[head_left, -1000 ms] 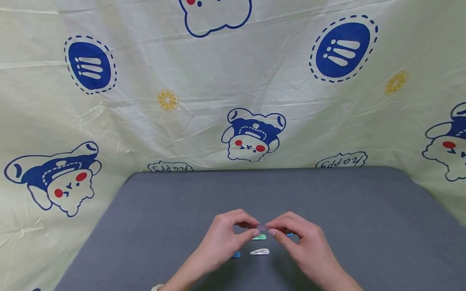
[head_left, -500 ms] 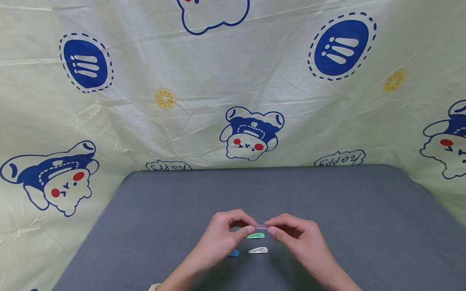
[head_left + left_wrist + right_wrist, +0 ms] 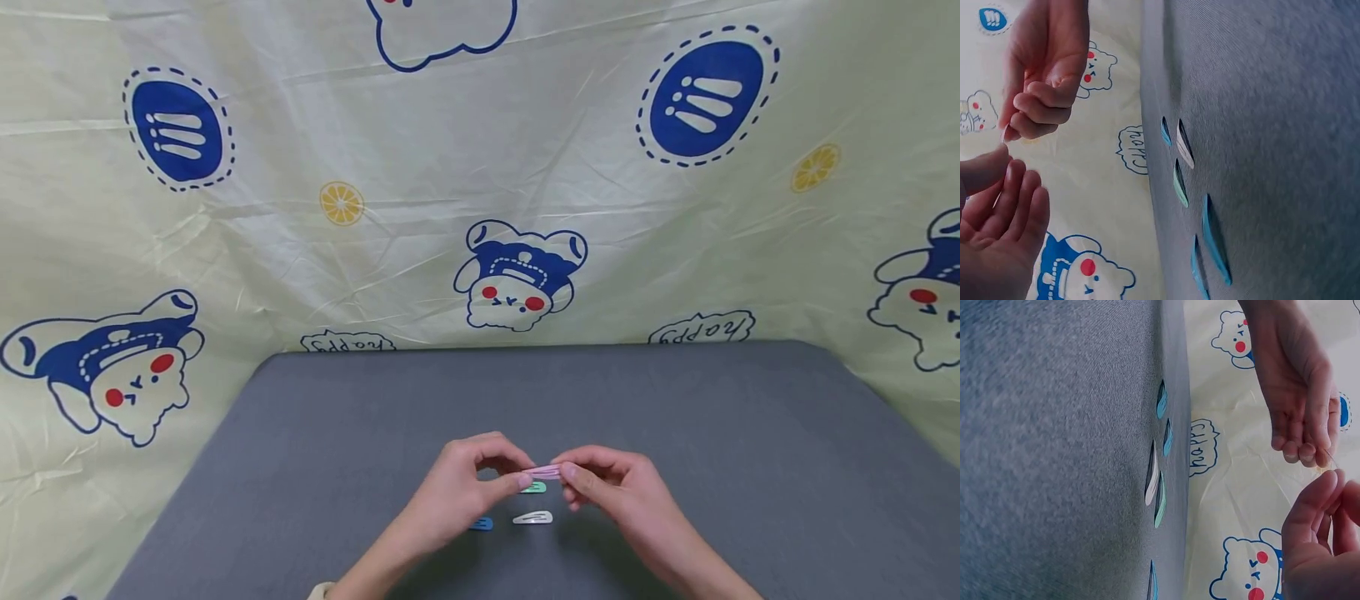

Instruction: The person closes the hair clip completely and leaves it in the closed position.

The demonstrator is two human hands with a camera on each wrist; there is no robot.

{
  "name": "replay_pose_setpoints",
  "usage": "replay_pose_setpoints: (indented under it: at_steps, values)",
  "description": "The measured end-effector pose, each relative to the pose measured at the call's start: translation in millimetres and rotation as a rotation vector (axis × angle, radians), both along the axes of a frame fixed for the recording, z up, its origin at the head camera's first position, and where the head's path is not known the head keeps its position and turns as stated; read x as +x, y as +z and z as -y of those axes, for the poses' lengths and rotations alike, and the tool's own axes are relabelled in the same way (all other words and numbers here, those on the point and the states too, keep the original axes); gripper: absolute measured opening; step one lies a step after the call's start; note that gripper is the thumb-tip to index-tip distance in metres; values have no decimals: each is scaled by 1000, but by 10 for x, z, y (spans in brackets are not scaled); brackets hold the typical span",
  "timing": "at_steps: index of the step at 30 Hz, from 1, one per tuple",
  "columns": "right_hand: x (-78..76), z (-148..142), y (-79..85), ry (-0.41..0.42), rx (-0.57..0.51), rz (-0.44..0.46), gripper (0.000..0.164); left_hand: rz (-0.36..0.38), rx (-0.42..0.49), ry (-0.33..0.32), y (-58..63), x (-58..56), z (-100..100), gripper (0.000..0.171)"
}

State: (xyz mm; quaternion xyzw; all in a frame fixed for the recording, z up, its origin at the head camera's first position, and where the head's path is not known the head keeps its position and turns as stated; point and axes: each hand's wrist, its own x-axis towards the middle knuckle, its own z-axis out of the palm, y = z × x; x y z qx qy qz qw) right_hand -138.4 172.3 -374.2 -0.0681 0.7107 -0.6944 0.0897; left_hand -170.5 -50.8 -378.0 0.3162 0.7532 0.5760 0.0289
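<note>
Above the table, a pink snap hair clip [image 3: 545, 472] is stretched between the two hands. My left hand [image 3: 467, 490] pinches one end with thumb and forefinger. The other end sits between the thumb and forefinger of my right hand [image 3: 626, 490], whose other fingers are curled under. Seen from the left wrist, the clip is a thin sliver at the fingertips. Below the hands lie a mint green hair clip [image 3: 536, 487], a white hair clip [image 3: 532, 517] and a blue hair clip [image 3: 482, 524] partly covered by my left hand.
More blue clips show in the wrist views, such as a long blue clip [image 3: 1215, 240] and a small blue clip [image 3: 1168, 437]. They rest on the dark grey tabletop [image 3: 360, 417]. Behind its far edge hangs a pale printed cloth [image 3: 420, 275].
The pink clip has turned so that more of its face shows between the fingertips. My right hand has shifted slightly right. A blue clip beside it a second ago is now hidden.
</note>
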Motion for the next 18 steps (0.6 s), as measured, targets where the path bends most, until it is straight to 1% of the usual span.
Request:
replay_pose_setpoints:
  at_steps: [2,4,7,9,11,14,18]
  values:
    - [-3,6,5,-19,-26,30,36,-91,-33,42,8,10,-6,9]
    - [-3,8,5,-24,-51,45,39,-146,-55,61,19,15,-9,8]
    - [-1,13,-2,-30,-71,48,38,-163,-77,74,25,17,-10,7]
    - [0,15,-11,-28,-51,12,36,-157,-85,83,22,15,-8,6]
    - [3,16,-18,-37,-2,-31,34,-153,-91,88,17,13,-6,5]
    - [5,17,-16,-52,116,-102,31,-155,-102,91,6,3,-5,7]
    - [7,14,7,-63,241,-136,28,-180,-122,91,-3,-7,-9,9]
